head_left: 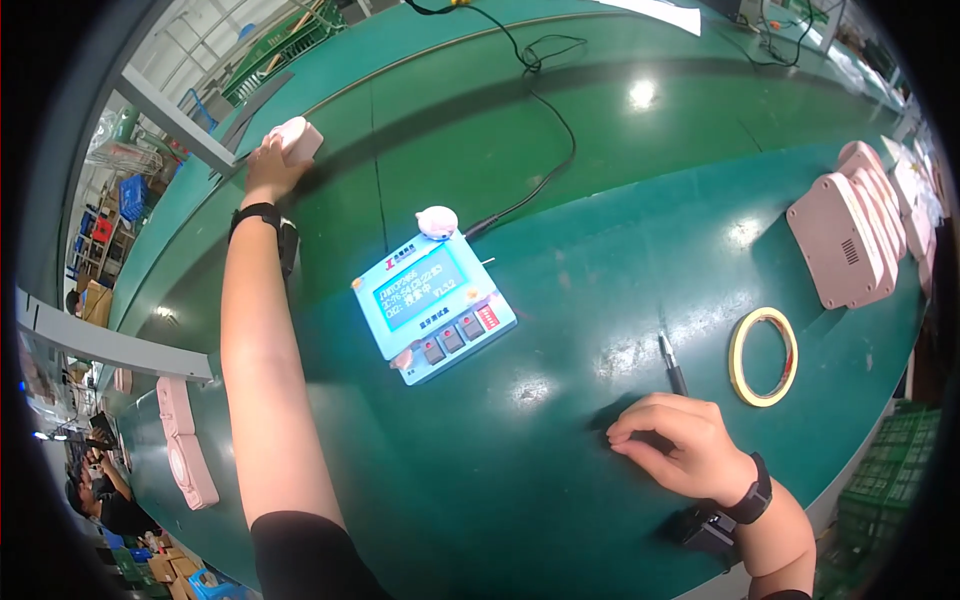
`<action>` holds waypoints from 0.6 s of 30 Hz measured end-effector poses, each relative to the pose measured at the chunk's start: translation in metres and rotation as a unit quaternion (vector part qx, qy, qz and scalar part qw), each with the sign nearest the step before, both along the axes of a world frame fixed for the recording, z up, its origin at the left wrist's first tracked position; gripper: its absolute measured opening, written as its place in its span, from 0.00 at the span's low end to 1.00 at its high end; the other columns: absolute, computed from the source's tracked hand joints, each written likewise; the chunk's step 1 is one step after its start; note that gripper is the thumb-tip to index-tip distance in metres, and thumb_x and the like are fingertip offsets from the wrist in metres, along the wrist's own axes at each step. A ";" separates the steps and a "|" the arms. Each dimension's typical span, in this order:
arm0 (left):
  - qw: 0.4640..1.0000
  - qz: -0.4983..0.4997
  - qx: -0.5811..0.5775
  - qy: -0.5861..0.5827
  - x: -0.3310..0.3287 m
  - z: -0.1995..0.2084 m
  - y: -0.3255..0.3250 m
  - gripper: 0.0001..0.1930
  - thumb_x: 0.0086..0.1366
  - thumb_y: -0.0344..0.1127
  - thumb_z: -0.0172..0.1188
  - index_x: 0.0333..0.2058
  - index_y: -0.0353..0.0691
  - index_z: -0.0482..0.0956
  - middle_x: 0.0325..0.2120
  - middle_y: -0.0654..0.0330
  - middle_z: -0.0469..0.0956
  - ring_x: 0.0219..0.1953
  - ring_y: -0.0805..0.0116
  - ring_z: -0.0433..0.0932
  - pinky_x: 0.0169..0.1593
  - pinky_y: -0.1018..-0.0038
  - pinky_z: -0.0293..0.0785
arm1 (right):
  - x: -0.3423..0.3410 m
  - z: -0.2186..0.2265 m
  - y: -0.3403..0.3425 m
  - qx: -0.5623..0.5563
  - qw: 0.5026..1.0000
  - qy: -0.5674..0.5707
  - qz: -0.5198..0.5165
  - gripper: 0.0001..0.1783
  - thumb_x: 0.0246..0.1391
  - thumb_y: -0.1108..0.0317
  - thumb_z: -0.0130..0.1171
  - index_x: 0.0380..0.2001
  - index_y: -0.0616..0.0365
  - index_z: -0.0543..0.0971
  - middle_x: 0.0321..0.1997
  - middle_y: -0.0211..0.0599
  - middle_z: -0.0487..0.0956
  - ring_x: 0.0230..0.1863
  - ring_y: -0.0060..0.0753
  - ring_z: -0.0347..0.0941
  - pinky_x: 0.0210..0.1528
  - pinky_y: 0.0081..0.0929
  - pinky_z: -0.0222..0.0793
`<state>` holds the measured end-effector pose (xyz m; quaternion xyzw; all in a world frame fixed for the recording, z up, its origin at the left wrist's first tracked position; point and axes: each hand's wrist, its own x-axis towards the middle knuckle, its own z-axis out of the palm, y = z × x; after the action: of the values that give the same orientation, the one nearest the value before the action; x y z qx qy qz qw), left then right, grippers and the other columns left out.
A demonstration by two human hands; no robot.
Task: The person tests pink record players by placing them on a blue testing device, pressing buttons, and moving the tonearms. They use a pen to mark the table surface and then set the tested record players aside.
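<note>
My left hand (272, 168) reaches to the far left of the bench, its fingers wrapped round a pink plastic housing (304, 143) with rounded ends. Over the near right part of the bench hovers my right hand (680, 440), thumb and fingers drawn together, with no object showing between them. Just beyond it lies a dark pen (672, 365) with a silver tip. Between my arms sits a light-blue tester box (435, 305) with a lit screen and a row of dark buttons. A small pale round piece (437, 222) rests at its top edge.
A yellow tape roll (763, 357) lies to the right. Several pink housings (850, 235) stand in a row at the right edge. Two more pink pieces (185, 450) lie at left, near a grey metal frame (110, 335). A black cable (560, 165) crosses the green bench. Another person (110, 500) sits far left.
</note>
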<state>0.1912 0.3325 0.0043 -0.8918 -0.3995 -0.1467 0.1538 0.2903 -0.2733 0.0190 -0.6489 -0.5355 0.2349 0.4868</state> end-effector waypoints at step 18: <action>0.990 -0.130 -0.055 -0.024 -0.011 0.046 -0.066 0.25 0.43 0.48 0.69 0.35 0.37 0.75 0.43 0.50 0.76 0.46 0.50 0.75 0.48 0.61 0.72 | 0.001 0.003 0.000 0.007 1.000 -0.002 0.004 0.09 0.43 0.82 0.63 0.31 0.63 0.78 0.30 0.38 0.79 0.30 0.33 0.77 0.29 0.23 0.74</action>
<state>0.1801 0.2662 0.0502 -0.9396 -0.2910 -0.1647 0.0739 0.2918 -0.2728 0.0218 -0.6438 -0.5406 0.2321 0.4893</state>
